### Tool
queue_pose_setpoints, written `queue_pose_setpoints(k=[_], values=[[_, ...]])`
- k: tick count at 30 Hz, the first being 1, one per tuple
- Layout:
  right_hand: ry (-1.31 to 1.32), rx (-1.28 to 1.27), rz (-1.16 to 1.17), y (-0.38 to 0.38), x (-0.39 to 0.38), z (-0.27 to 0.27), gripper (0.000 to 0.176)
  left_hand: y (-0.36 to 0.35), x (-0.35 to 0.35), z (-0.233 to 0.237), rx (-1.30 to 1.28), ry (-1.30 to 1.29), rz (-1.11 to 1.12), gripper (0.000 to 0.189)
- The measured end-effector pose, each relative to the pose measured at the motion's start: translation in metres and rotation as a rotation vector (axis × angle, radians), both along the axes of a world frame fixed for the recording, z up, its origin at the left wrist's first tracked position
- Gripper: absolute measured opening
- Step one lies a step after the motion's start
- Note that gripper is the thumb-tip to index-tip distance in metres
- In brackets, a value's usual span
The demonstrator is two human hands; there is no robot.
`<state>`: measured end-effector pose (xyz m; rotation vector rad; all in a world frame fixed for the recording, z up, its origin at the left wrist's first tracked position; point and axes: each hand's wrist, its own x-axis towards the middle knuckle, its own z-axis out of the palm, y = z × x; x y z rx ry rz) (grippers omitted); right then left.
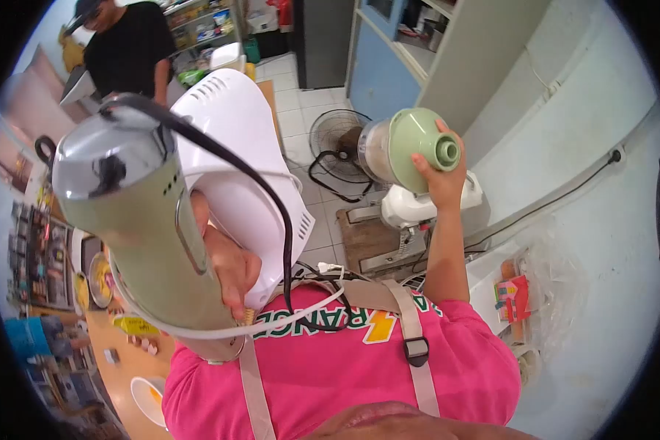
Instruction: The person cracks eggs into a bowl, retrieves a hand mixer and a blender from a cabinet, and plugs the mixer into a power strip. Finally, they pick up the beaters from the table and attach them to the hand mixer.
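Observation:
My left hand [231, 268] is closed on a pale green hand blender body [150, 242] with a chrome top, close to the camera. Its black cord loops down over the pink shirt. A large white plastic appliance [235, 132] with vent slots lies right behind this hand, and a white cord runs around in front. Whether my left hand also grips the white appliance cannot be made out. On the right, my right hand [447, 176] is wrapped round the green lid [411, 147] of a clear bowl, which is held tilted.
A person in a black shirt [128, 48] stands at the back left. A floor fan [337, 139] and a white machine [403, 209] on a wooden board [363, 242] are beyond my right hand. A wooden table [114, 367] with a white bowl [143, 411] lies at left, a wall at right.

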<state>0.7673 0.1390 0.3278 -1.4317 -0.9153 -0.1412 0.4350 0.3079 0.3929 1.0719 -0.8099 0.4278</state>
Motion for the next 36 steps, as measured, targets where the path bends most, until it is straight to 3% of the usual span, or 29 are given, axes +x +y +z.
queue_pose_setpoints(k=[9,17,24,29,32,36], values=[[-0.049,-0.165,0.254,0.016,-0.176,-0.024,0.075,-0.087,-0.219,-0.022,-0.088,0.098,0.429,0.086],[-0.081,-0.215,0.763,0.064,-0.353,-0.050,0.073,-0.222,-0.376,-0.046,-0.196,0.105,0.921,0.086],[-0.149,-0.280,1.149,0.104,-0.493,-0.066,0.073,-0.314,-0.439,-0.054,-0.266,0.048,1.329,0.085],[-0.217,-0.269,1.399,0.136,-0.585,-0.044,0.071,-0.347,-0.459,-0.055,-0.289,0.004,1.614,0.084],[-0.320,-0.068,1.510,0.173,-0.644,-0.031,0.071,-0.349,-0.467,-0.059,-0.300,-0.033,1.755,0.084],[-0.337,-0.033,1.619,0.227,-0.738,-0.011,0.066,-0.355,-0.468,-0.062,-0.341,-0.083,1.918,0.083]])
